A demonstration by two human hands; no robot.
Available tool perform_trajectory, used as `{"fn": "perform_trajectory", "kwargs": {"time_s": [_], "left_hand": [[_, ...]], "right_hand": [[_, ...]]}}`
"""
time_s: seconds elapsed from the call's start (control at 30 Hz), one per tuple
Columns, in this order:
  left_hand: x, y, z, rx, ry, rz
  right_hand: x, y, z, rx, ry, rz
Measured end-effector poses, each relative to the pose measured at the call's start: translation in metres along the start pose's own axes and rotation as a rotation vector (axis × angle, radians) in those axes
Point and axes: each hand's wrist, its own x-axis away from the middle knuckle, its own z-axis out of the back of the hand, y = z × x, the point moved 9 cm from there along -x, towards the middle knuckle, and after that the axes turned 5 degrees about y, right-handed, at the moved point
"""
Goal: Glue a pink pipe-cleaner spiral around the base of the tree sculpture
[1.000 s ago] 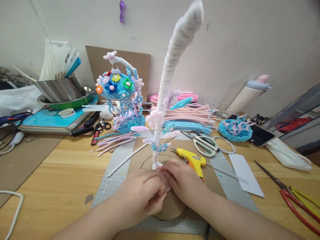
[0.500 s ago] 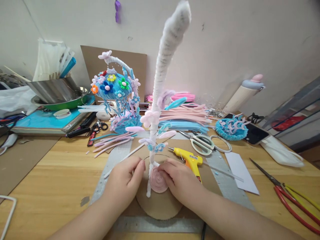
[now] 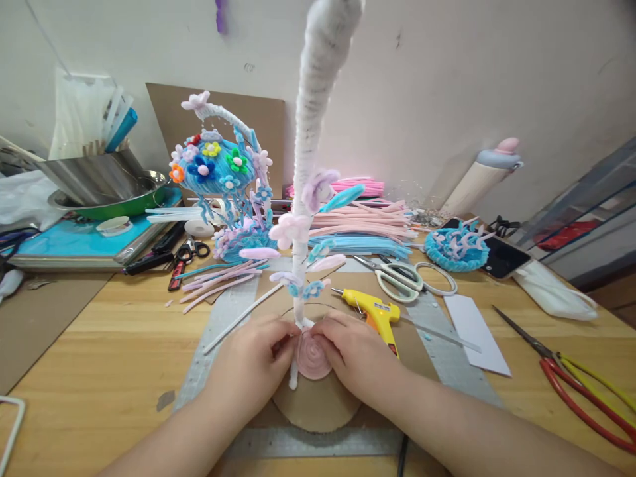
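A tall white fuzzy stem (image 3: 309, 112) with pastel flowers and leaves stands over a round cardboard disc (image 3: 318, 411). Against the stem's foot is a flat pink spiral coil (image 3: 314, 356). My right hand (image 3: 360, 348) pinches the coil's upper right edge, its fingertips closed. From the other side my left hand (image 3: 256, 358) has its thumb and fingers pressed together at the coil's upper left edge, beside the stem's base. A short white leg of the stem (image 3: 293, 376) lies on the disc, left of the coil.
A yellow glue gun (image 3: 375, 310) lies right of the disc, with white-handled scissors (image 3: 397, 279) behind it. Red-and-yellow-handled scissors (image 3: 571, 377) are at far right. Pipe cleaner bundles (image 3: 360, 222) and a decorated blue flower lamp shape (image 3: 218, 165) stand behind.
My left hand has moved right, onto the coil's upper left edge at the stem base. The right hand keeps its hold. The whole view has shifted slightly.
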Motion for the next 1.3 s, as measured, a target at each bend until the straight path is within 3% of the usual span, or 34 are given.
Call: {"fn": "perform_trajectory", "kwargs": {"time_s": [0.47, 0.63, 0.83, 1.3], "left_hand": [[0.003, 0.016, -0.002, -0.128, -0.071, -0.169], [0.003, 0.007, 0.006, -0.030, 0.005, -0.103], [0.002, 0.009, 0.005, -0.058, 0.027, -0.148], [0.002, 0.016, -0.003, -0.105, -0.063, -0.186]], "right_hand": [[0.000, -0.002, 0.001, -0.025, -0.005, -0.002], [0.000, 0.000, -0.001, 0.005, 0.002, -0.001], [0.001, 0.000, 0.001, -0.002, 0.001, 0.000], [-0.001, -0.002, 0.000, 0.001, -0.029, -0.004]]}}
